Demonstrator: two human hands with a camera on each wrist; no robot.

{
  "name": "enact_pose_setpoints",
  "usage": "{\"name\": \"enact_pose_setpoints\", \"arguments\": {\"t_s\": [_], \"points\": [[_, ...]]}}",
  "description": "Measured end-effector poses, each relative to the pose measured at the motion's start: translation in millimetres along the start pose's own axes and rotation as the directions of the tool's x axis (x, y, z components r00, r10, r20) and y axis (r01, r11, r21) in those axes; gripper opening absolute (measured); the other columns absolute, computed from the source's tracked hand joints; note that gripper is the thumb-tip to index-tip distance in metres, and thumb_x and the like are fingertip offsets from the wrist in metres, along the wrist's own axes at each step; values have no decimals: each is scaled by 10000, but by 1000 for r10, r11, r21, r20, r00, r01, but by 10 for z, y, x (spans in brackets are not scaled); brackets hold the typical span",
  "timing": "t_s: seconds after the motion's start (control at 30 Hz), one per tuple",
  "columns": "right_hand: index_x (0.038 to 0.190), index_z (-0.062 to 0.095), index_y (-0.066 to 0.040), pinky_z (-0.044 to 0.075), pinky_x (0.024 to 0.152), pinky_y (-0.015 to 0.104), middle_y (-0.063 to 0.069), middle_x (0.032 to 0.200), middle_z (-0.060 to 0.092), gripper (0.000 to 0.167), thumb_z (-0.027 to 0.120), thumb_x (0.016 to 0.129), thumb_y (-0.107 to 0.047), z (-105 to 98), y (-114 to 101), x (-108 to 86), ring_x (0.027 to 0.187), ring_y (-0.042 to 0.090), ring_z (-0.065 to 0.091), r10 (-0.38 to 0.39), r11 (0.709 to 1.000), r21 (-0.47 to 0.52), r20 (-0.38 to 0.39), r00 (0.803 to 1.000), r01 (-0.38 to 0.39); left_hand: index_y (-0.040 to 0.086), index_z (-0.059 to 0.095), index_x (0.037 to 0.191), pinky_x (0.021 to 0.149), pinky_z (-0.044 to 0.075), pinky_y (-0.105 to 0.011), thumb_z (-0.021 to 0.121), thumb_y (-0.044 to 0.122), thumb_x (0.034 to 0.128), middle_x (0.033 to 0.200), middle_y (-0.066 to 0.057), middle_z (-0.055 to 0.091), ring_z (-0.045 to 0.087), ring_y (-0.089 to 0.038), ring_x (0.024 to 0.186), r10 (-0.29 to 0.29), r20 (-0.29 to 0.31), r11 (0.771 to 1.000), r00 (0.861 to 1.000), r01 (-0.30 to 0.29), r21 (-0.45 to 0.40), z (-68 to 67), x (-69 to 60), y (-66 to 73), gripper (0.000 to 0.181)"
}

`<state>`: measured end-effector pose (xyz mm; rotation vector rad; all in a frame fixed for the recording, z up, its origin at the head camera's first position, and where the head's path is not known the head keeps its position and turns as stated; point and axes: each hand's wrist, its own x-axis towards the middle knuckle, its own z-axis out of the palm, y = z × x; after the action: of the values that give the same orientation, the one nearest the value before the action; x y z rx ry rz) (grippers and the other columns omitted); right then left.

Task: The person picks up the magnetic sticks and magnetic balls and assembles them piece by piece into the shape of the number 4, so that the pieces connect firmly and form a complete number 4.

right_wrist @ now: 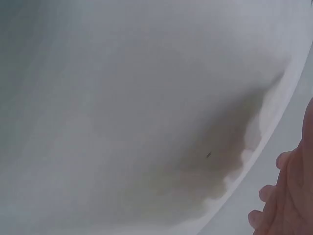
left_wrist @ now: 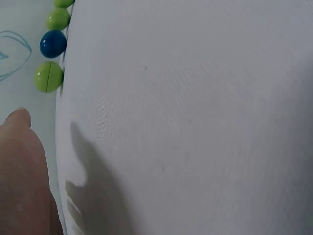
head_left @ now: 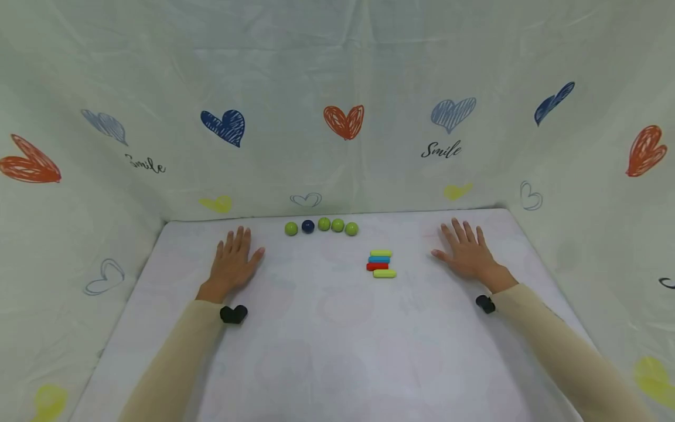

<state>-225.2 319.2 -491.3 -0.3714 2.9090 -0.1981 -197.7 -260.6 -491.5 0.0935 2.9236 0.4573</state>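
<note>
My left hand (head_left: pixel 230 261) is palm down over the white table's left side, fingers straight and thumb spread, holding nothing. Nearest to it is the left end of a row of small glossy balls: a green ball (head_left: pixel 291 228), then a dark blue ball (head_left: pixel 308 226), then three more green ones. In the left wrist view, a seam crosses the end green ball (left_wrist: pixel 48 77). On the right side my right hand (head_left: pixel 466 252) spreads its fingers, also holding nothing. Between the hands lie short rounded sticks, stacked front to back: yellow-green (head_left: pixel 381 253), blue (head_left: pixel 379 259), red (head_left: pixel 377 266) and yellow-green (head_left: pixel 384 274).
The white table (head_left: pixel 327 351) meets a pale curtain (head_left: pixel 337 64) printed with hearts at its back edge and along both sides. The balls lie close to that back edge. A dark wrist device shows at the left cuff (head_left: pixel 234 314) and another at the right cuff (head_left: pixel 485 303).
</note>
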Motion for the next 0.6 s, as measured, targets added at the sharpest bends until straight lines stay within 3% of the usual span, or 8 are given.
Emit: {"name": "enact_pose_setpoints", "arguments": {"t_s": [0.27, 0.6], "points": [[1676, 174, -11, -50, 1255, 688, 311, 1729, 65, 860, 543, 1073, -501, -3, -347, 73, 1584, 545, 43, -62, 997, -36, -23, 998, 61, -41, 13, 1667, 1282, -82, -604, 304, 486, 1143, 1748, -254, -51, -72, -464, 1611, 43, -16, 999, 999, -43, -14, 41, 65, 123, 798], [1675, 223, -32, 3, 1269, 675, 273, 1737, 130, 796, 550, 1084, -453, -8, -721, 160, 1592, 511, 105, -162, 986, -43, -50, 986, 160, -48, 72, 1667, 1292, -27, -607, 370, 436, 1139, 1750, -254, 14, -5, -473, 1613, 89, -51, 996, 995, -90, -26, 64, 157, 400, 776]]}}
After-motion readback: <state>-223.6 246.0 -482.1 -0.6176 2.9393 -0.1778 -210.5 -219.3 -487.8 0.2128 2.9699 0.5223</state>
